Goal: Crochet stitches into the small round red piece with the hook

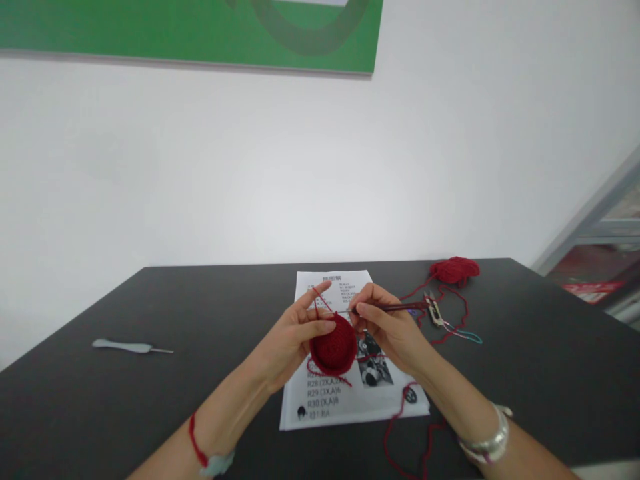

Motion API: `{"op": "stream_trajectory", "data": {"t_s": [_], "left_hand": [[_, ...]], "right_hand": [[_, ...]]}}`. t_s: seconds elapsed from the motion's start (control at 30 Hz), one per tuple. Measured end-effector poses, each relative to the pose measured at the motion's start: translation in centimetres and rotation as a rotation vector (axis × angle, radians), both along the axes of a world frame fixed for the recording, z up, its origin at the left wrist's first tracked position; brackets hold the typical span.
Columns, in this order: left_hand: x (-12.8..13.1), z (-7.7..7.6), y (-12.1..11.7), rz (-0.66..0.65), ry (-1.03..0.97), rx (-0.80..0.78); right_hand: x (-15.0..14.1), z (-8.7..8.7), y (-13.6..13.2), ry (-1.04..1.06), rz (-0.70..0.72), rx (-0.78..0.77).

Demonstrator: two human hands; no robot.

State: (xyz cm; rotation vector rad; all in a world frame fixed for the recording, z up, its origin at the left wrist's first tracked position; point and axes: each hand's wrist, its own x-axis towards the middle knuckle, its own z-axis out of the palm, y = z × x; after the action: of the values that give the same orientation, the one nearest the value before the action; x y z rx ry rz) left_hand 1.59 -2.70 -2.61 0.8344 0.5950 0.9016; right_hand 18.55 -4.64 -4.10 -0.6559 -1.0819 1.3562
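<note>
Over printed paper (360, 408), a cupped crochet piece (334, 352) in left fingers (318, 329)

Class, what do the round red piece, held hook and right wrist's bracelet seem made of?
Round red piece: matte yarn, fibre unclear; stitch texture runs in rings.
Held hook: thin, silvery shaft suggests metal; dark red handle, wood or plastic.
Bracelet: probably polished metal; silvery highlights.

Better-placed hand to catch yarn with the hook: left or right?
Right, most likely: the right hand holds the hook, its tip near the rim of the red crochet piece. The left hand is busy pinching that piece, with red yarn over its index finger.
</note>
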Motion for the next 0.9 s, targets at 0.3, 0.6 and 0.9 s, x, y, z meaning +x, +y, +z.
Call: {"op": "stream_trajectory", "data": {"t_s": [0.3,0.6,0.9], "left_hand": [[0.01,0.04,0.03,-0.004,0.011,0.01],[-0.13,-0.29,0.22,-0.027,0.006,0.004],[-0.11,-0.35,0.35,-0.066,-0.022,-0.003]], "right_hand": [[0.02,-0.19,0.08,-0.044,-0.026,0.066],[0.23,-0.72,0.33,-0.107,-0.067,0.13],[0.28,-0.57,0.15,-0.11,-0.065,0.126]]}}
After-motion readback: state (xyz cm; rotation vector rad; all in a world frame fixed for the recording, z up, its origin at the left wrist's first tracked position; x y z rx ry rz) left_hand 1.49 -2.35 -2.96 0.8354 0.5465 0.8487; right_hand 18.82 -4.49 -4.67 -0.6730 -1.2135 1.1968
